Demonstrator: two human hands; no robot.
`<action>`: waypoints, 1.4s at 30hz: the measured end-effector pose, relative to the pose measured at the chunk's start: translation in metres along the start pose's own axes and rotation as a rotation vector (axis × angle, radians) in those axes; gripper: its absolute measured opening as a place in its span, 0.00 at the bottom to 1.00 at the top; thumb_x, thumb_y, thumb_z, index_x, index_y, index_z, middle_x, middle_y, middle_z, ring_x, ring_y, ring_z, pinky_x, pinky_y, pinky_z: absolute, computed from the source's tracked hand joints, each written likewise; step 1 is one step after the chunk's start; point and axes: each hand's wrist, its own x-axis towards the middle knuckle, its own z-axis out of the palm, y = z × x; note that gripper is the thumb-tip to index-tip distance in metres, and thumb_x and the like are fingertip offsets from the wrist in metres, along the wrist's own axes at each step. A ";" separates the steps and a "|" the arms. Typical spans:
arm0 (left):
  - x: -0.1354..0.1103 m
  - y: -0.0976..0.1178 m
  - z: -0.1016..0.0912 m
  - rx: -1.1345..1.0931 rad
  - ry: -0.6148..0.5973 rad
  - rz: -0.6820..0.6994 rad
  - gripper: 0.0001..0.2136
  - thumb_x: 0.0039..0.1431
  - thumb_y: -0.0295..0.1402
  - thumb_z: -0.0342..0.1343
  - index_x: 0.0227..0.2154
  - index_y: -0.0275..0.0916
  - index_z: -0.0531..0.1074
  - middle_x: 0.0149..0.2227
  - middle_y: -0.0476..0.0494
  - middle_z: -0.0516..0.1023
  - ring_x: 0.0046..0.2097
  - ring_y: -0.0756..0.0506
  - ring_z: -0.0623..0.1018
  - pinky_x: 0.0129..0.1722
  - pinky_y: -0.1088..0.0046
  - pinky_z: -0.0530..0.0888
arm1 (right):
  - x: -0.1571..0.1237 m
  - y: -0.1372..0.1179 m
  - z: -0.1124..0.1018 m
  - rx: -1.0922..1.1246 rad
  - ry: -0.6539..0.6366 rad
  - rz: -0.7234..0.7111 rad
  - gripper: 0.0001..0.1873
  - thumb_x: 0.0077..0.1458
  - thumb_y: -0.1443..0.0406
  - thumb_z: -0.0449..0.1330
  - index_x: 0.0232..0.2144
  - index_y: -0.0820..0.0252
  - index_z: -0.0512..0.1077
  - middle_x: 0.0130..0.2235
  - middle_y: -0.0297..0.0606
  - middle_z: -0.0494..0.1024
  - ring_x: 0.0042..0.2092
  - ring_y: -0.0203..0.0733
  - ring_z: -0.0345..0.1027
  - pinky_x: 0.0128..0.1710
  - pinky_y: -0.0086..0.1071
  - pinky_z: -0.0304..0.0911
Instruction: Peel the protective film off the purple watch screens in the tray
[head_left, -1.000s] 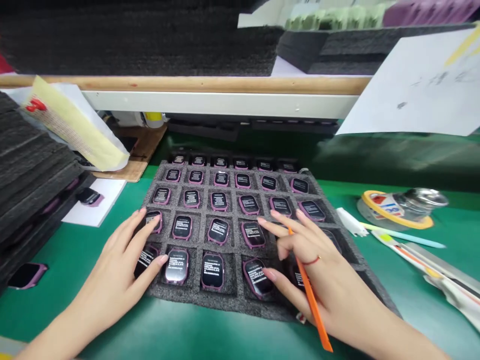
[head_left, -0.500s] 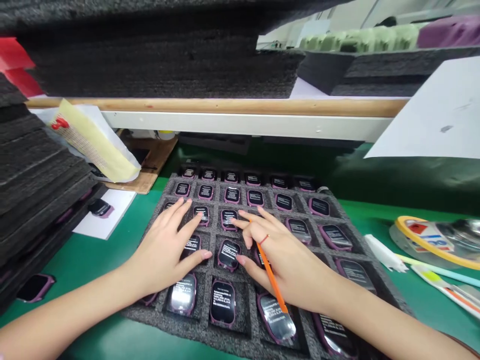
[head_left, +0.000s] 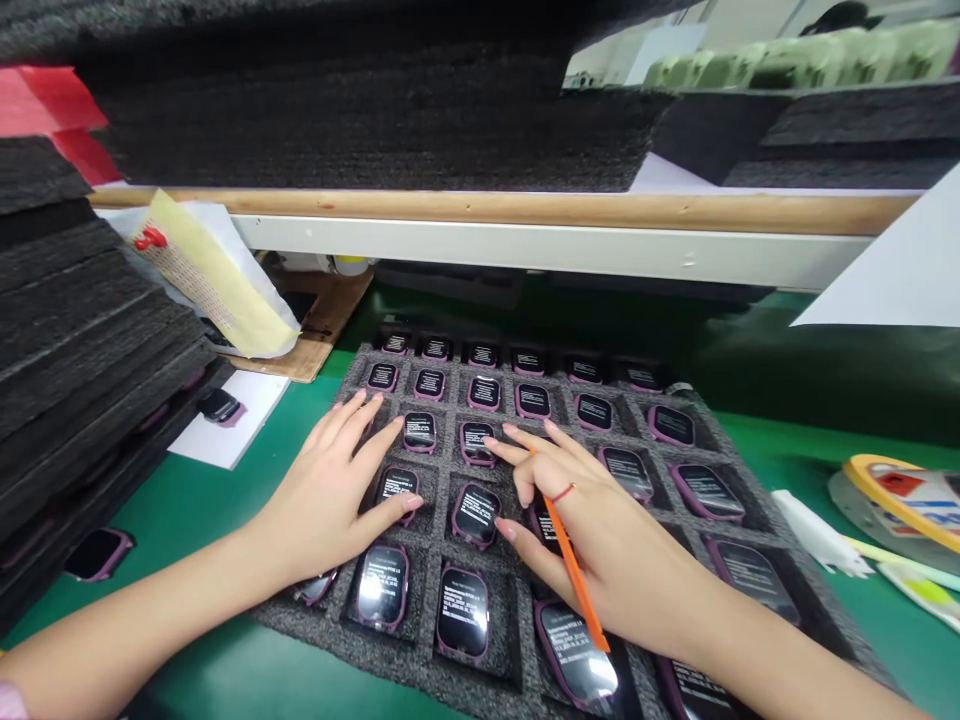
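A dark grey foam tray (head_left: 420,665) holds several purple-framed smartwatches without straps, their dark screens lit with white text. My left hand (head_left: 330,490) lies spread over the tray's left side. Its index fingertip is beside one smartwatch (head_left: 420,432), and its thumb tip is over the edge of another (head_left: 400,488). In my right hand (head_left: 577,520), an orange plastic stick (head_left: 576,570) is tucked under curled fingers, its flat end pointing down toward a near smartwatch (head_left: 577,650). My right index fingertip is at the edge of a middle smartwatch (head_left: 478,442); the thumb tip meets the one below (head_left: 476,514).
Stacked foam trays (head_left: 97,330) rise at the left, with a loose smartwatch (head_left: 99,553) beside them and another (head_left: 221,407) on white paper. A shelf (head_left: 487,235) crosses low over the back. At the right lie a yellow-rimmed tape roll (head_left: 900,500) and a crumpled white tube (head_left: 821,535).
The view has swung slightly left, so the scene sits further right. My left hand has slid a little left across the tray. My right hand keeps the orange stick in nearly the same place.
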 end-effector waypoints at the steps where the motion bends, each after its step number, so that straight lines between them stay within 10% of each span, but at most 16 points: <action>1: -0.002 -0.001 0.000 0.006 -0.001 -0.009 0.32 0.70 0.54 0.44 0.65 0.33 0.63 0.68 0.29 0.59 0.71 0.31 0.56 0.67 0.41 0.62 | 0.001 -0.001 0.000 -0.001 -0.002 -0.004 0.07 0.68 0.63 0.51 0.37 0.53 0.54 0.60 0.51 0.72 0.68 0.54 0.56 0.68 0.66 0.50; 19: -0.027 -0.028 -0.002 -0.022 0.043 -0.233 0.33 0.71 0.54 0.42 0.66 0.32 0.60 0.68 0.29 0.59 0.70 0.33 0.59 0.67 0.43 0.62 | -0.010 0.006 -0.017 -0.071 0.173 -0.001 0.10 0.69 0.57 0.51 0.36 0.52 0.57 0.60 0.46 0.73 0.66 0.56 0.60 0.67 0.64 0.54; 29: -0.036 -0.034 0.013 -0.654 -0.015 -0.470 0.37 0.69 0.57 0.43 0.71 0.38 0.46 0.73 0.37 0.48 0.72 0.39 0.53 0.71 0.54 0.55 | -0.120 0.074 -0.023 0.002 0.308 0.649 0.21 0.63 0.40 0.49 0.35 0.46 0.54 0.64 0.49 0.67 0.59 0.72 0.65 0.53 0.70 0.67; 34: -0.053 -0.024 0.009 -0.695 0.049 -0.459 0.36 0.70 0.54 0.45 0.72 0.40 0.45 0.73 0.38 0.48 0.72 0.36 0.52 0.70 0.49 0.54 | -0.128 0.055 -0.010 0.187 0.407 0.677 0.30 0.57 0.33 0.52 0.37 0.49 0.56 0.67 0.50 0.63 0.68 0.67 0.52 0.64 0.72 0.49; 42: -0.115 0.004 -0.003 -0.695 0.037 -0.491 0.28 0.71 0.48 0.45 0.70 0.56 0.49 0.72 0.49 0.52 0.72 0.35 0.54 0.69 0.45 0.55 | -0.168 0.007 -0.011 0.155 0.362 0.652 0.22 0.66 0.41 0.50 0.38 0.51 0.56 0.66 0.54 0.63 0.67 0.65 0.55 0.58 0.66 0.65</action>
